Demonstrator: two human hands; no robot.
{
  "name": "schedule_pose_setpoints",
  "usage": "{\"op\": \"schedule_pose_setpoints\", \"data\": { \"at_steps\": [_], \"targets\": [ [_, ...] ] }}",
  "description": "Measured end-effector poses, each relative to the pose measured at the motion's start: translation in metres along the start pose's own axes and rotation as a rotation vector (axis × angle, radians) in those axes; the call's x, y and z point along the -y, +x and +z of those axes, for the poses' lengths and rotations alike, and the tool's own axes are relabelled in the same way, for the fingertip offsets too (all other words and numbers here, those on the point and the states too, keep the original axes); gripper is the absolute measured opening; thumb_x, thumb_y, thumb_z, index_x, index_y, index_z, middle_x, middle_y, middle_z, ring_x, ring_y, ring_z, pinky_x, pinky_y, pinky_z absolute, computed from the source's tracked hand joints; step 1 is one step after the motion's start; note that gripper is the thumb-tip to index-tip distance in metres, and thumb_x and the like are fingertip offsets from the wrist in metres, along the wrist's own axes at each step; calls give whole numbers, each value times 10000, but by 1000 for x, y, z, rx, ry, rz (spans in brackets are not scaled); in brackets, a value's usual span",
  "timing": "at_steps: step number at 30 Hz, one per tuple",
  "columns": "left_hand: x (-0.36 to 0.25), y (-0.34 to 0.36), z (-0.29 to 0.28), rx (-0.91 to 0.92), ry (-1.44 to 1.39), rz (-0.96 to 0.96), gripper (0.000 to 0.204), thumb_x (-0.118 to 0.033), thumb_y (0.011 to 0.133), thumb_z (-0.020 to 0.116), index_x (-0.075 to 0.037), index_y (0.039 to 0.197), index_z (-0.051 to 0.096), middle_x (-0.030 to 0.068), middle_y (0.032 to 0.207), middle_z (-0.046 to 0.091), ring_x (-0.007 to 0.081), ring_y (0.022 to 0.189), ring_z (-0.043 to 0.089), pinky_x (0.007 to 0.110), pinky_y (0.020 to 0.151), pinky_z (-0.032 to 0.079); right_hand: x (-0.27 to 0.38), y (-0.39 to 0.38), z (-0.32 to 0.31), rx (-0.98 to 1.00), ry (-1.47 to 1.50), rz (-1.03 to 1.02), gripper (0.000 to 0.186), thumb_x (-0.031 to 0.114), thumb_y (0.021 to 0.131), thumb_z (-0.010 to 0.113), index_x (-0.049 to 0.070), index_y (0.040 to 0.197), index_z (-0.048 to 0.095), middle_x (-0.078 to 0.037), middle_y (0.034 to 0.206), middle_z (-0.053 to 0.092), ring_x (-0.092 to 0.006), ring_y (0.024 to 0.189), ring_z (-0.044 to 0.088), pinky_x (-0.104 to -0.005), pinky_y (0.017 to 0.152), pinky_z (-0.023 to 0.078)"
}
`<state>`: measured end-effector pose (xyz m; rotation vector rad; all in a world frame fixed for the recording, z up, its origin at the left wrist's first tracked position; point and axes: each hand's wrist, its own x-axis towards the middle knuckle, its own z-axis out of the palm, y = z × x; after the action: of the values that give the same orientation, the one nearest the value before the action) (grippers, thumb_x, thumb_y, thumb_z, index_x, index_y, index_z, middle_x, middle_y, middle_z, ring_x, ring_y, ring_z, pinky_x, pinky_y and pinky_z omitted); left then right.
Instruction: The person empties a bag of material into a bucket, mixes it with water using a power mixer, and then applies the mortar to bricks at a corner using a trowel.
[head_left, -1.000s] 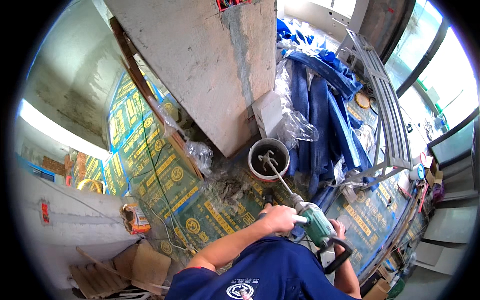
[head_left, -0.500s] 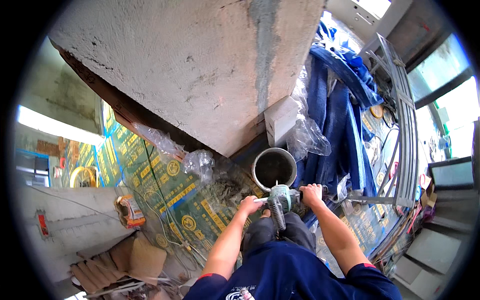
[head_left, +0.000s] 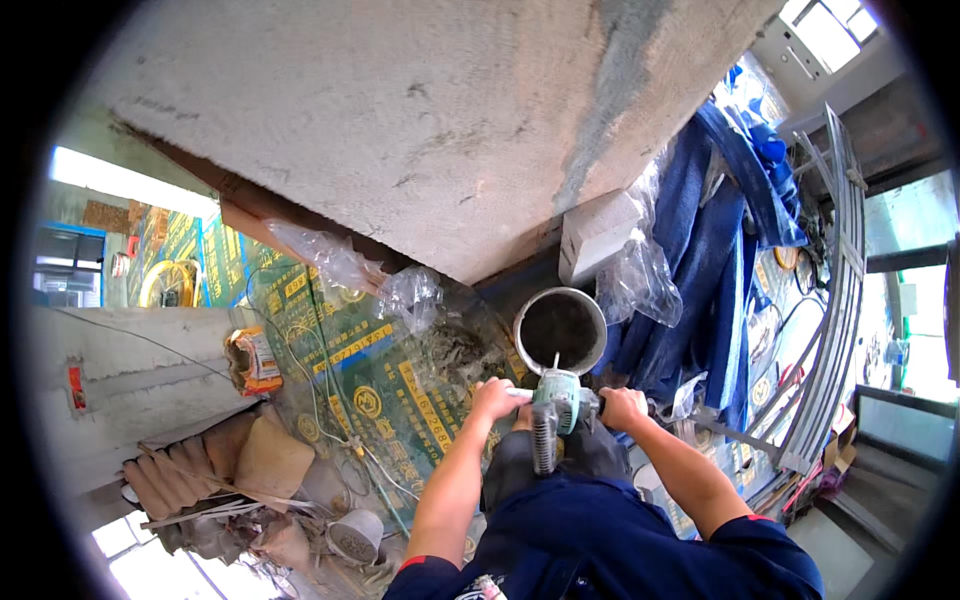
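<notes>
My left hand is closed round the light side handle of a green power mixer, and my right hand is closed on the dark grip on its other side. A black ribbed part points back toward my body. The mixer is upright over a white bucket that holds dark grey contents; the rod goes down into them and the paddle is hidden. Behind the bucket stand a white block and crumpled clear plastic. Grey debris lies on the floor covering left of the bucket.
A plastered concrete mass rises ahead. Blue fabric rolls and metal rails lie to the right. Cables, an orange-and-white bag, cardboard and a small bucket are at the left. Printed sheeting covers the floor.
The mixer has swung from slanted to upright, its paddle dropping from view into the bucket's contents. Both hands now sit level on either side of it. The head view has also shifted.
</notes>
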<state>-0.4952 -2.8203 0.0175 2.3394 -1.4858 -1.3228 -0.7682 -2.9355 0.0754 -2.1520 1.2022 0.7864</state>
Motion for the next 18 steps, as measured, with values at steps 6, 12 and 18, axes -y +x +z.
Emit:
{"op": "schedule_pose_setpoints", "data": {
  "at_steps": [6,12,18],
  "targets": [
    [-62,-2,-33,-101,151,179,385,-492,699,751,-120,773,684,78,822,655,259,881,590,394,840,412,-37,-22,28,-182,178,36,218,320,755,617,192,921,675,-139,795,691,-329,753,680,-469,647,515],
    [-136,-33,-56,-44,158,206,395,-498,713,737,-118,814,698,106,863,637,309,869,572,395,813,440,-81,-64,18,-307,301,-49,217,294,732,643,189,920,671,-141,773,682,-326,688,672,-458,608,530],
    [-178,-50,-36,-21,149,417,293,-461,770,686,-191,869,738,72,771,631,280,818,577,390,757,453,-131,-103,-15,-80,373,25,287,268,725,652,199,1003,672,-144,853,689,-353,809,663,-469,720,523]
  ]
}}
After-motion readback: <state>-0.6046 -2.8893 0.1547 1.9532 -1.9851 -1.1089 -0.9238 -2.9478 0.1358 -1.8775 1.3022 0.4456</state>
